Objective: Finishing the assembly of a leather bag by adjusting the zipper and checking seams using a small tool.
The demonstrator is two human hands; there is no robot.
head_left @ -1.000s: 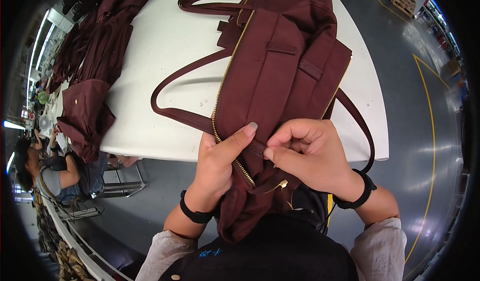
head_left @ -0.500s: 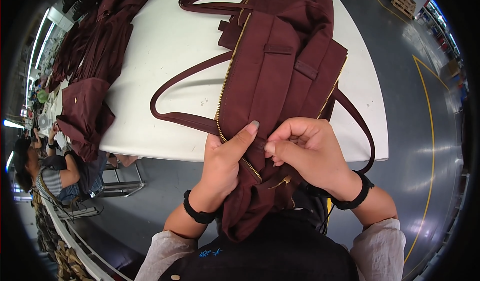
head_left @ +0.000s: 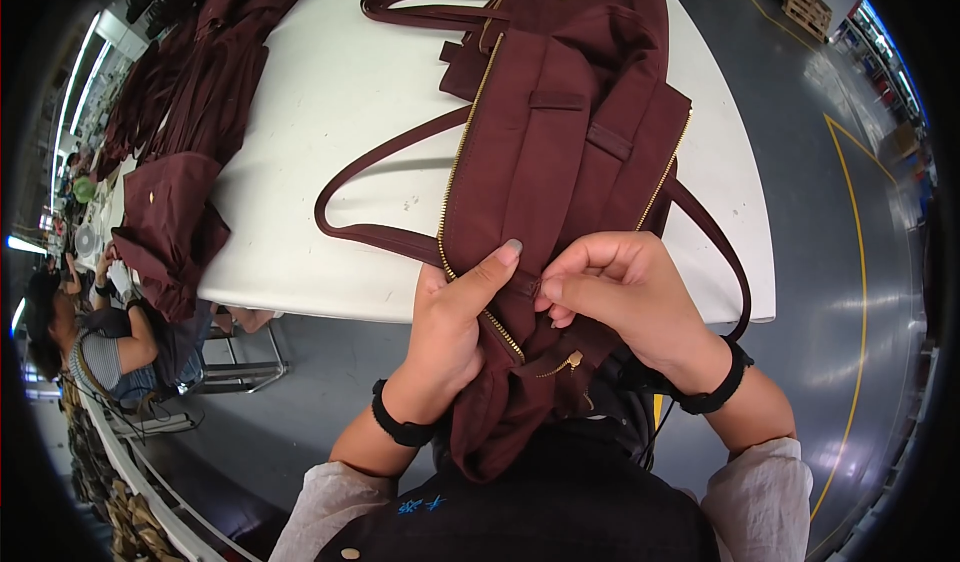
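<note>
A maroon fabric bag (head_left: 545, 162) lies lengthwise in front of me, its near end hanging over the table edge against my dark apron. Gold zipper teeth (head_left: 463, 157) run along both sides of its panel. My left hand (head_left: 445, 327) grips the bag's left edge, thumb on top of the fabric and fingers hidden underneath. Beside that thumb, my right hand (head_left: 630, 287) pinches at a small stitched loop (head_left: 522, 282) on the panel; what exactly is between the fingertips is too small to make out. A gold zipper pull (head_left: 574, 360) shows just below my right hand.
The bag rests on a white table (head_left: 300, 162) with a rounded right edge. Maroon fabric pieces (head_left: 180, 112) are heaped at the left. A co-worker in a striped top (head_left: 98, 362) sits at the far left, near a metal stool (head_left: 245, 367). A wooden pallet (head_left: 805, 7) stands far right.
The left strap has shifted slightly to the right along with the bag. Both hands stay at nearly the same spot, the right fingertips drawn slightly away from the loop.
</note>
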